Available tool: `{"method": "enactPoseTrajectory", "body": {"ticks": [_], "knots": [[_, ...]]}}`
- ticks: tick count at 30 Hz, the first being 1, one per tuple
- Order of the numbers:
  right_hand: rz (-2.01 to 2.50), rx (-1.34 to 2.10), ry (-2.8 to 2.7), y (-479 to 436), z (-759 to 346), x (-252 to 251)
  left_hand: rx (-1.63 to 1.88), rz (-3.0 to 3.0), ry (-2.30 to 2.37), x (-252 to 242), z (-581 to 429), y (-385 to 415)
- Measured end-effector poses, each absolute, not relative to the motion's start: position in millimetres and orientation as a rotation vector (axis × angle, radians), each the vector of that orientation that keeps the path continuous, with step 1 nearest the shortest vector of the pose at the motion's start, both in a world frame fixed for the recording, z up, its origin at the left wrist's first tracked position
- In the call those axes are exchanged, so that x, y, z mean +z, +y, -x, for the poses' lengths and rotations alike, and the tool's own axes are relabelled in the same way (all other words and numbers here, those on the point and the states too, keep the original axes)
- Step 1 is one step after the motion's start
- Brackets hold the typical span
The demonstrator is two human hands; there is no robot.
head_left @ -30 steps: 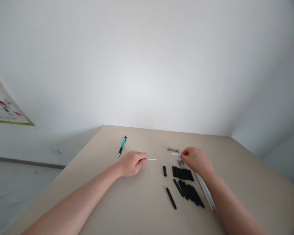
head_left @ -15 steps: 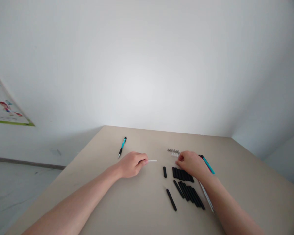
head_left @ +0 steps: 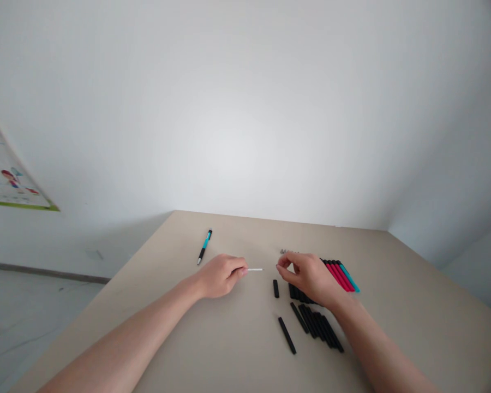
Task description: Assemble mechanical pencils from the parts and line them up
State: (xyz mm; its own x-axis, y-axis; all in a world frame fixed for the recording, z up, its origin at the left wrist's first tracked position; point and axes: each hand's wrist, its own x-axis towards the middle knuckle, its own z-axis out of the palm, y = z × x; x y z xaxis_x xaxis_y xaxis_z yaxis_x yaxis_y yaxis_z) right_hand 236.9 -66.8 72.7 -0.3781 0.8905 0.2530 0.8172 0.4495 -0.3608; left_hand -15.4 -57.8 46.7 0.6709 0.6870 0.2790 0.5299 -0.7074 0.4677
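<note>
My left hand (head_left: 224, 276) is closed around a thin white pen refill (head_left: 255, 269), whose tip points right. Facing that tip, with a small gap between, my right hand (head_left: 305, 274) is pinched at thumb and forefinger; whatever sits between them is too small to make out. Behind the right hand, small metal springs (head_left: 283, 251) are mostly covered. Below it lie a short black tube (head_left: 275, 289), a row of short black tubes (head_left: 297, 293) partly hidden by the hand, several longer black barrels (head_left: 317, 326) and a separate black barrel (head_left: 287, 335).
An assembled blue and black pen (head_left: 205, 246) lies at the back left of the beige table (head_left: 213, 344). Several red barrels (head_left: 341, 274) and a blue one (head_left: 349, 277) lie right of my right hand. A white wall (head_left: 245, 136) rises behind the table.
My right hand has moved left from the springs and clear pieces towards the refill tip, uncovering the red barrels. My left hand has stayed in place with the refill.
</note>
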Motion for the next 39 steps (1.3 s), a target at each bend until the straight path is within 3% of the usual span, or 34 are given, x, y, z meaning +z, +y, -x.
{"method": "enactPoseTrajectory", "body": {"ticks": [22, 39], "knots": [[0.914, 0.253, -2.334, -76, -208, 61, 0.58, -2.651, 0.982, 45, 12, -60], [1.16, 0.26, -2.211, -71, -223, 64, 0.636, -2.618, 0.958, 45, 12, -60]]}}
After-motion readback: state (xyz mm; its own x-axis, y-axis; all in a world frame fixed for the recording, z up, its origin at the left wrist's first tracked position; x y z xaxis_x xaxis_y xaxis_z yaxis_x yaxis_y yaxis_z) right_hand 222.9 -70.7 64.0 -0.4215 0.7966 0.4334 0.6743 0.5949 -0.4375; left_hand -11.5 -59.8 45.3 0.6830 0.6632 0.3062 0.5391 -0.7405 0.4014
